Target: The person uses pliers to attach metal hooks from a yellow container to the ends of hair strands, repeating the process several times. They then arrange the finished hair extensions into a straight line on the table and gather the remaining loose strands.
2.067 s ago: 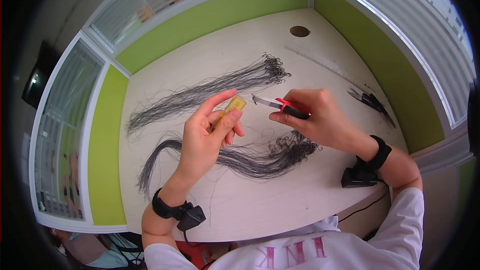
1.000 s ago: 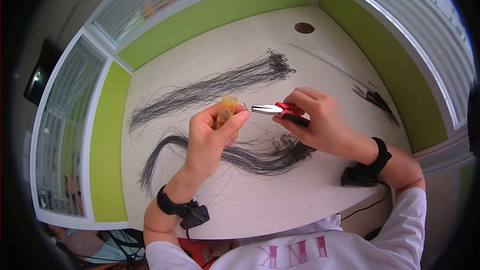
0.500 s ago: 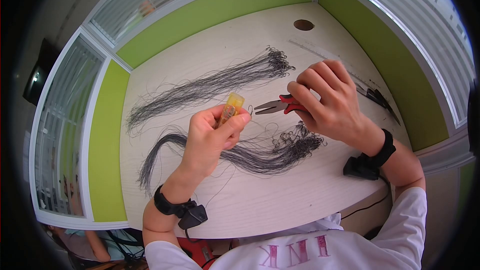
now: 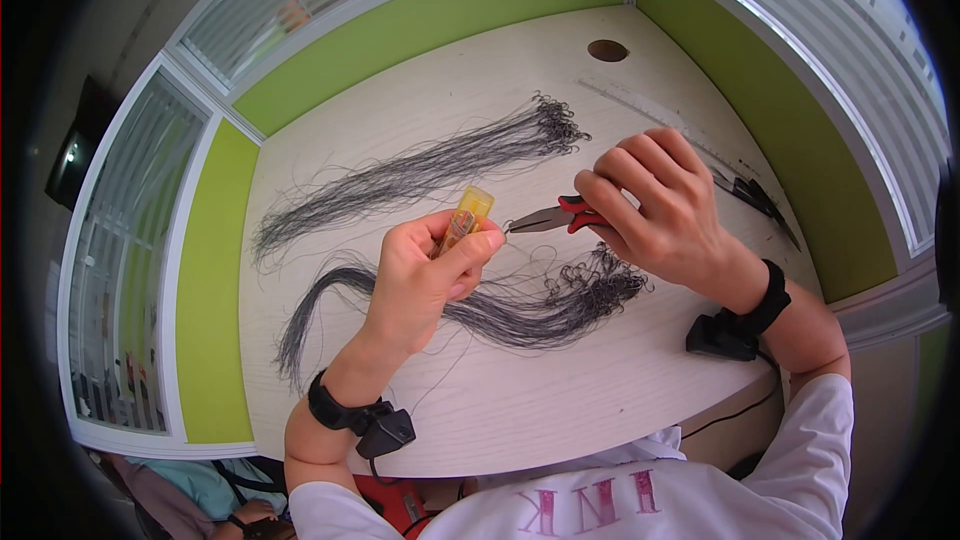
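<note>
My left hand (image 4: 425,265) is closed around a small translucent yellow plastic tool (image 4: 475,204), its lower part hidden by my fingers. A small hook (image 4: 506,229) sits at my left thumb tip. My right hand (image 4: 665,210) grips needle-nose pliers (image 4: 543,220) with red and black handles. The jaws of the pliers look nearly closed at the hook. Below my hands lies a curved bundle of dark lines (image 4: 510,320) with many hooks (image 4: 610,280) at its right end. Behind them a straighter bundle of hooked lines (image 4: 420,160) stretches across the table.
A clear ruler (image 4: 640,100) and black-handled scissors (image 4: 760,202) lie at the right of the pale table (image 4: 530,410). Green partitions (image 4: 450,25) enclose the back and sides. Black wrist devices (image 4: 385,430) with cables are strapped on. Another person's hand (image 4: 258,512) shows at lower left.
The pliers have moved slightly left, their jaws have closed further and now meet the hook by my left thumb. The other person at lower left has shifted.
</note>
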`<state>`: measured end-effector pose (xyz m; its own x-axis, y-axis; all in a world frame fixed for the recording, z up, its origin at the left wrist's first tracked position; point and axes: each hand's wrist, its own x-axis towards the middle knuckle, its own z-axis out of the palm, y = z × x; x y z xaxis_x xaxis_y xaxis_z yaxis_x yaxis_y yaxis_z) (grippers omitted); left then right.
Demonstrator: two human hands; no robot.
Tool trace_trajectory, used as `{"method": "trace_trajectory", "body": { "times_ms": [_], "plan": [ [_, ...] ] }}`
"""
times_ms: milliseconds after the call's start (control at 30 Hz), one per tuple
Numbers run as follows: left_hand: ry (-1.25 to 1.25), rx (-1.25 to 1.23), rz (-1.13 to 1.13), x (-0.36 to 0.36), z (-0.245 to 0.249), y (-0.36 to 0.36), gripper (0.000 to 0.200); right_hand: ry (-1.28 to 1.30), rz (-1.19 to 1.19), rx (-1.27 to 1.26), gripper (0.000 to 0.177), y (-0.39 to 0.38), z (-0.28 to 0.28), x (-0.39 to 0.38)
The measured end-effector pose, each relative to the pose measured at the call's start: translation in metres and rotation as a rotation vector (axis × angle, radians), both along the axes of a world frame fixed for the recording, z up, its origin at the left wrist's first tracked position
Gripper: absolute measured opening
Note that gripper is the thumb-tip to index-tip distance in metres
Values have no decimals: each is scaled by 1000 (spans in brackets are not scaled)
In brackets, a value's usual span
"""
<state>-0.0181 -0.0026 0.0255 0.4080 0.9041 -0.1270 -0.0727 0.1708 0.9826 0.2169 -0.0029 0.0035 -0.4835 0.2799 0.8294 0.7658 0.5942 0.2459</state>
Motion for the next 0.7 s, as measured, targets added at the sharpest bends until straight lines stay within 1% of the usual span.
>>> {"method": "trace_trajectory", "body": {
  "times_ms": [100,333,700],
  "plan": [
    [18,8,7,1,1,-1,10,1,-2,17,21,0,0,0],
    [9,7,23,3,1,-1,8,3,-3,12,21,0,-1,0],
    [-3,-24,-27,2,1,-1,9,23,-6,-35,24,-1,-3,1]
  ]
}}
